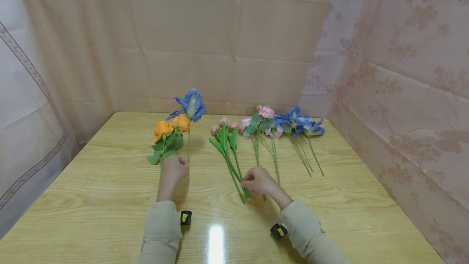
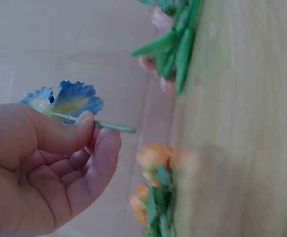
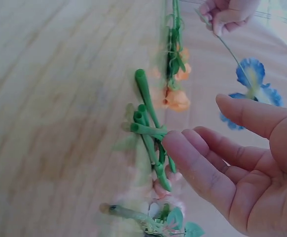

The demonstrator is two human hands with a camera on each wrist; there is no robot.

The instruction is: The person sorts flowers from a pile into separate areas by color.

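Thumb and forefinger of my left hand (image 1: 174, 173) pinch the thin green stem of a blue iris (image 1: 193, 106), raised above the table with its bloom pointing away. In the left wrist view the stem's cut end (image 2: 121, 128) sticks out past the fingertips. Orange roses (image 1: 163, 128) with green leaves lie beside and below that hand. My right hand (image 1: 259, 180) hovers by the stem ends of the pink tulips (image 1: 224, 141). The right wrist view shows its thumb and fingers spread apart with nothing held; the forefinger is close to a green stem (image 3: 148, 129), contact unclear.
Pink flowers (image 1: 266, 112) with green leaves lie right of the tulips. Farther right lies a bunch of blue irises (image 1: 296, 121). All rest on a wooden table (image 1: 91, 207), with a beige curtain (image 1: 183, 31) behind and a patterned curtain (image 1: 410, 93) at the right.
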